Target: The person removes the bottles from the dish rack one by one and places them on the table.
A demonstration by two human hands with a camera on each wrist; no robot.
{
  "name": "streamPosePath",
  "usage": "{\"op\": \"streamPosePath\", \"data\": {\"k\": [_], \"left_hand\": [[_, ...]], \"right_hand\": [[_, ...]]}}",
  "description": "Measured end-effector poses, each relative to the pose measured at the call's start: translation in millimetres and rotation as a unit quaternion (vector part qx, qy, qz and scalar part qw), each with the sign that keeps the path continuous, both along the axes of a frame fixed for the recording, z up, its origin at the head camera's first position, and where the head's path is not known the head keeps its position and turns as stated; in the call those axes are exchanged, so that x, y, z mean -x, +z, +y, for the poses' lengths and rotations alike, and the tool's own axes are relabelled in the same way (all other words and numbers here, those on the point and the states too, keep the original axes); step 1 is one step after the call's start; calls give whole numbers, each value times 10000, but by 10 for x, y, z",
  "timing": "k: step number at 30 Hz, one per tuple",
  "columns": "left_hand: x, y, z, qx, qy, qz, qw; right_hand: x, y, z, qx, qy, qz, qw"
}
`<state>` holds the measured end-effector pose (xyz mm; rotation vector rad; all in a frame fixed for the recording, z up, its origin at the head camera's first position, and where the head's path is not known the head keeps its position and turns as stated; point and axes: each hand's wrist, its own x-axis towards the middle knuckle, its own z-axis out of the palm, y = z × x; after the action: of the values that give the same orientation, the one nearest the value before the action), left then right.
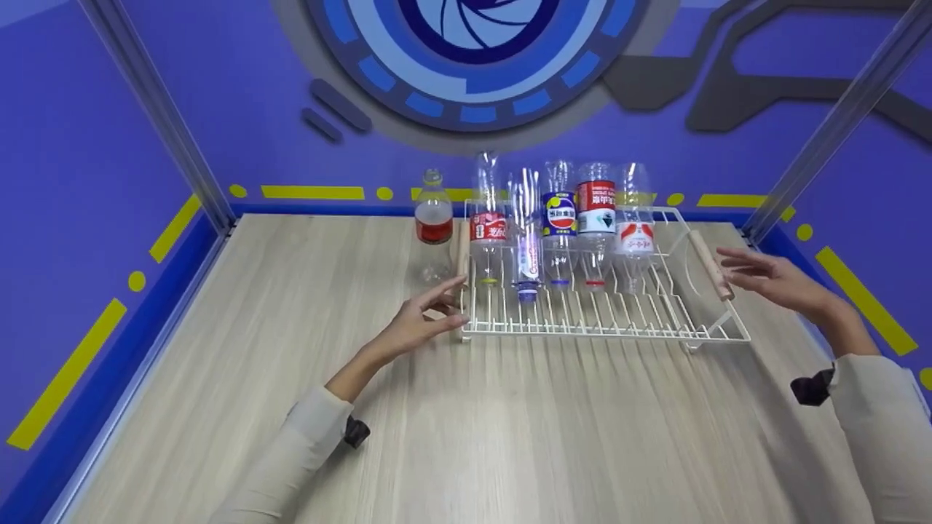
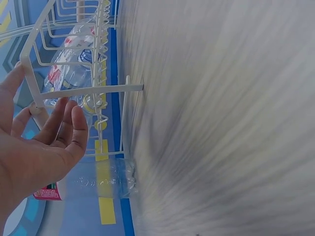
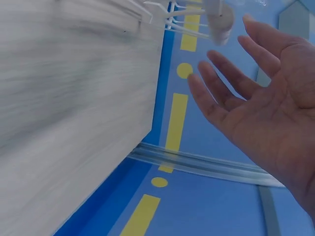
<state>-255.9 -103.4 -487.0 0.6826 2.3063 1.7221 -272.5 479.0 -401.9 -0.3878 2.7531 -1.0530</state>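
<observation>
A white wire rack (image 1: 582, 332) with wooden handles holds several clear plastic bottles, tilted neck-down toward the front. Among them are a red-labelled bottle (image 1: 488, 225), a purple-capped bottle (image 1: 529, 255), a blue-labelled bottle (image 1: 560, 213), a red-and-white-labelled bottle (image 1: 597, 207) and another with a white-and-red label (image 1: 636, 236). My left hand (image 1: 415, 324) is at the rack's left end, thumb by the front corner and index finger near the left handle (image 1: 464, 251), fingers loosely bent. Beside the right handle (image 1: 711, 263), my right hand (image 1: 783, 284) has spread fingers and holds nothing.
Left of the rack, another red-labelled bottle (image 1: 435, 231) stands upright on the wooden table (image 1: 291, 306). A blue-purple wall (image 1: 240, 131) rises behind the table, with a metal post (image 1: 156, 102) on the left and a second post (image 1: 837, 116) on the right.
</observation>
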Motion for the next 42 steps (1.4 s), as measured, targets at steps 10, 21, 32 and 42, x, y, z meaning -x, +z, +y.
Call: {"op": "streamPosePath", "data": {"k": [10, 21, 32, 42], "left_hand": [[0, -18, -10, -9, -64, -120, 9999], [21, 6, 22, 41, -61, -150, 9999], [19, 38, -8, -1, -27, -115, 9999], [16, 28, -13, -29, 3, -247, 9997]], "right_hand": [[204, 246, -324, -228, -89, 82, 9997], [474, 221, -739, -436, 336, -912, 9943], [748, 157, -989, 214, 223, -2618, 9646], [851, 83, -1062, 237, 324, -2976, 9538]]}}
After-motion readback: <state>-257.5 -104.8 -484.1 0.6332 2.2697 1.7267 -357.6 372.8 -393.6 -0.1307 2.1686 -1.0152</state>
